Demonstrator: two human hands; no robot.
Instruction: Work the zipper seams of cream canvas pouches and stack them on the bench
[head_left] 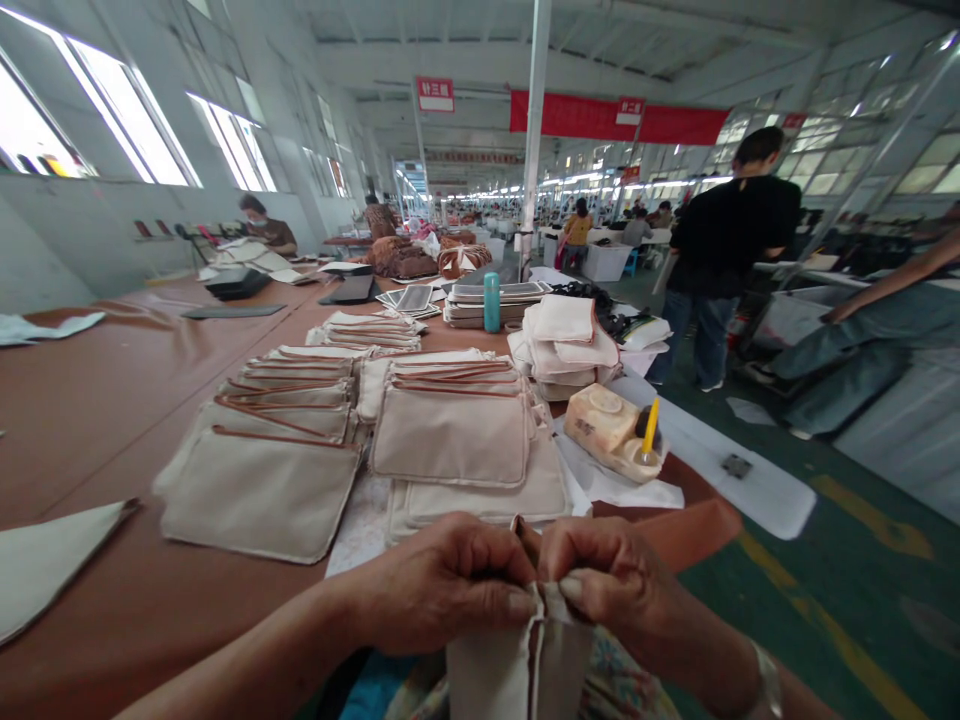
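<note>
Cream canvas pouch [520, 672], its edge apparently folded, pinched tight by the fingers [502, 600] of left hand [442, 590] and right hand [607, 585].

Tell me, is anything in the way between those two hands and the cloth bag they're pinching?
Nothing visible is. The left hand and the right hand both pinch the top edge of the canvas pouch directly, with nothing between them and the cloth.

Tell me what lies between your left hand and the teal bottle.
In the head view, stacked beige canvas pouches lie on the brown table between the left hand, which pinches a pouch, and the teal bottle.
</note>
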